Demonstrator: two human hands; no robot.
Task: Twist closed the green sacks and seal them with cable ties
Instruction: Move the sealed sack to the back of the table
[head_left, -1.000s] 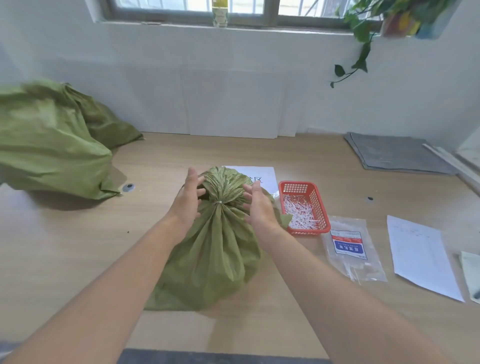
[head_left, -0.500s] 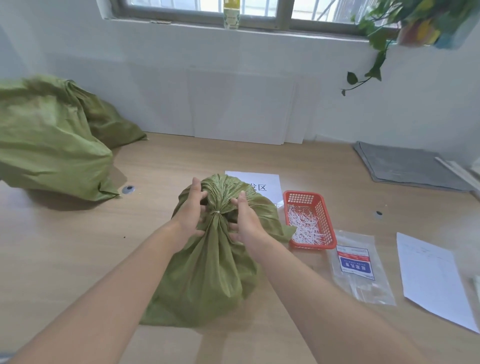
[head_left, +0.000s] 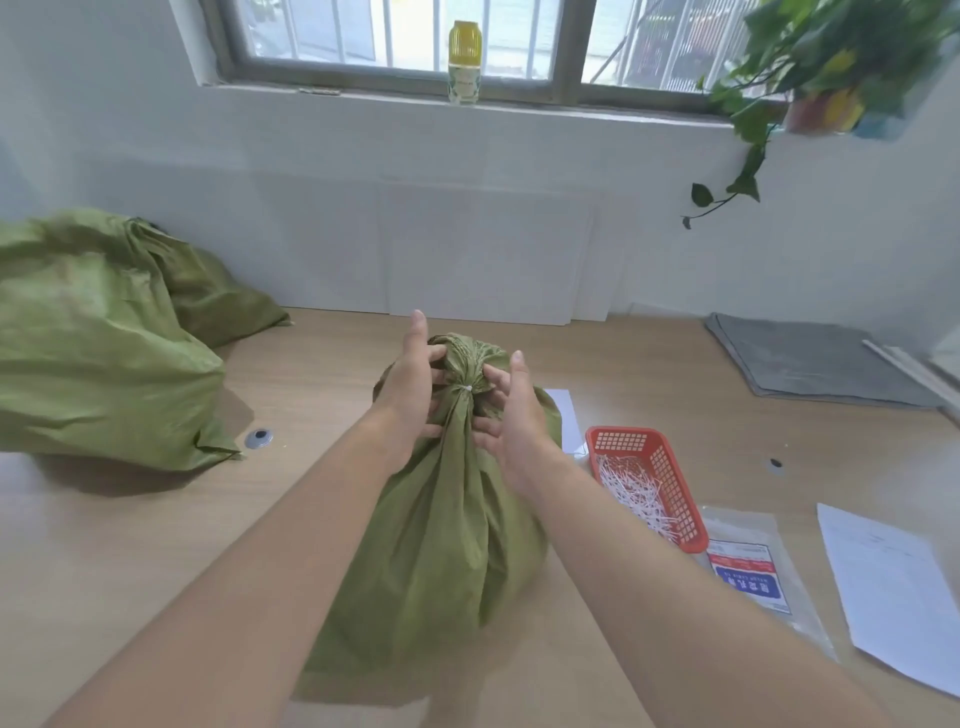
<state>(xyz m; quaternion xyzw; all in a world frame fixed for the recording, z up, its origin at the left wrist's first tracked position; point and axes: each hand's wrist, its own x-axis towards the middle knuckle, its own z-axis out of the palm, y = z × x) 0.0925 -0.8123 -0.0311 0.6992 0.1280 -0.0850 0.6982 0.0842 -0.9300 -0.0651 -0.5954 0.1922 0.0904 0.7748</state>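
Status: green sack (head_left: 441, 519) sits mid-surface right in front of us, its body slumped our way and its neck pointing up and away. We see a white cable tie (head_left: 466, 388) cinched round the twisted neck, with the gathered top puffing out above it.

Our left hand (head_left: 410, 384) grips the neck from the left. Its fingers curl into the fabric at tie level and just above, and one digit sticks straight up past the top. Our right hand (head_left: 511, 415) grips from the right, thumb up, fingers curled onto the neck at the tie and just below. Both hands are closed on the fabric, one on each side of the tie.

A second green sack (head_left: 93, 353), bigger and crumpled, lies at the left of the surface (head_left: 156, 545), well apart. We can't tell if it is tied.

A red basket (head_left: 649, 467) sits just right of the sack we hold, with loose white cable ties (head_left: 634, 493) inside. A clear plastic bag (head_left: 753, 571) with a red and blue label lies at the basket's near corner. A paper sheet (head_left: 893, 587) is further right.

Another white sheet (head_left: 566, 421) pokes out between the sack and the basket. A grey cloth (head_left: 810, 358) lies far right by the wall. On the window sill we see a yellow bottle (head_left: 464, 57), and a trailing plant (head_left: 779, 67) hangs top right.
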